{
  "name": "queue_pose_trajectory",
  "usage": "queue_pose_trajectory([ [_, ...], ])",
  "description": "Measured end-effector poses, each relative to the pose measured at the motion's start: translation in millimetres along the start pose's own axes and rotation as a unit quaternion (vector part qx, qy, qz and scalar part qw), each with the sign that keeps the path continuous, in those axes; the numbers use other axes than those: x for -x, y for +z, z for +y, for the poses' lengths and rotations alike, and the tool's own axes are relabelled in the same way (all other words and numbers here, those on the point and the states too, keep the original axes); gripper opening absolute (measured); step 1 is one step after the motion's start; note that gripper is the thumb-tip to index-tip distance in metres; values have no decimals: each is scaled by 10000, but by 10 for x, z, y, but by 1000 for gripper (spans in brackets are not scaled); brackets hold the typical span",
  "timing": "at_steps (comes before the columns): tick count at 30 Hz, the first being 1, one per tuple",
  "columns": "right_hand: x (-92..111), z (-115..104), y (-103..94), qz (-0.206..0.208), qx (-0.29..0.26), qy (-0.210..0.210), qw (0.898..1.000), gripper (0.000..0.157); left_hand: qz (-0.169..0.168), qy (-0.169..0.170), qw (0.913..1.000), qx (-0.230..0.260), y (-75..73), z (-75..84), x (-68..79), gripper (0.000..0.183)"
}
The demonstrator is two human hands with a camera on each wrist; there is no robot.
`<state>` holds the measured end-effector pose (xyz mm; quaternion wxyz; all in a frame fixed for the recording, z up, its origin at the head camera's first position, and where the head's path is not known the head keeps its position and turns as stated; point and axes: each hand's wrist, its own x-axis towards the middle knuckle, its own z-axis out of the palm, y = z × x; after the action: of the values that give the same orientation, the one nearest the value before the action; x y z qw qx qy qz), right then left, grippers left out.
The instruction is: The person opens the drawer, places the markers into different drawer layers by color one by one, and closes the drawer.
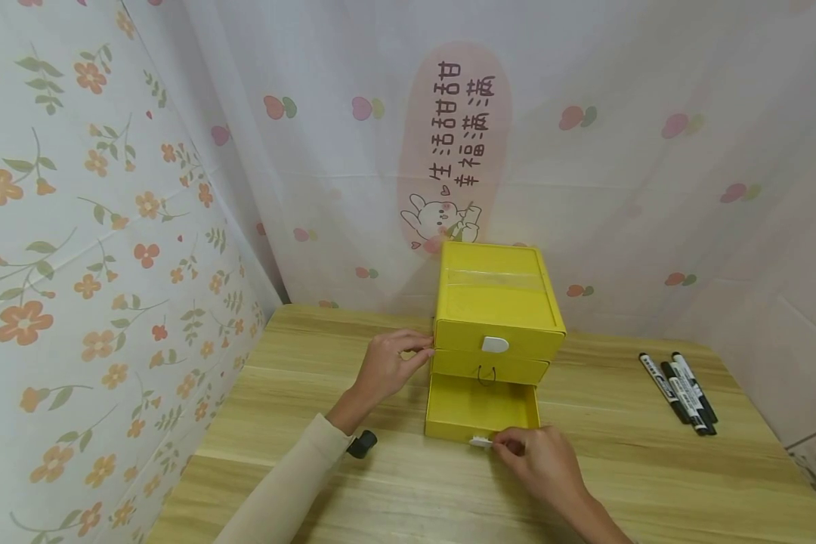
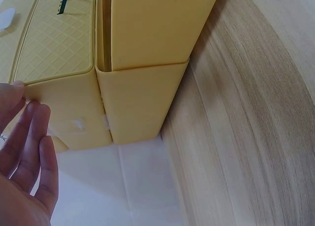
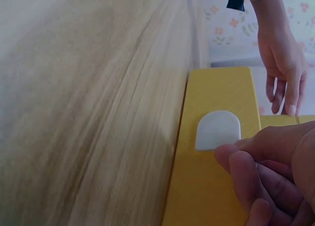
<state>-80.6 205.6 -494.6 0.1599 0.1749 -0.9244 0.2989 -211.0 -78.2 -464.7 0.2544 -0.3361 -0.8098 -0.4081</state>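
A yellow drawer box [image 1: 496, 291] with stacked drawers stands on the wooden table. Its bottom drawer [image 1: 476, 408] is pulled out, and the visible inside is bare. My right hand [image 1: 547, 462] pinches the edge of that drawer's white tab handle [image 1: 479, 441] between thumb and forefinger; the rounded tab [image 3: 219, 130] shows up close in the right wrist view. On the box's left side, my left hand [image 1: 386, 366] touches the wall near the middle drawer with its fingertips. In the left wrist view, its thumb lies at the front corner and the other fingers [image 2: 47, 162] extend along the side.
Several black-and-white marker pens [image 1: 683, 393] lie together on the table [image 1: 605, 483] to the right. The middle drawer has a dark cord loop [image 1: 486, 375], the top drawer a white tab [image 1: 495, 344]. Behind the box hangs a patterned curtain [image 1: 340, 181].
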Motion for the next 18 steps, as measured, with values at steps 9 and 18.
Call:
queue_pose_trajectory([
  [9, 67, -27, -4, 45, 33, -219, 9997, 19, 35, 47, 10000, 40, 0, -10, 0, 15],
  [18, 109, -65, -46, -285, 16, 29, 9996, 18, 10, 26, 10000, 14, -9, 0, -3, 15],
])
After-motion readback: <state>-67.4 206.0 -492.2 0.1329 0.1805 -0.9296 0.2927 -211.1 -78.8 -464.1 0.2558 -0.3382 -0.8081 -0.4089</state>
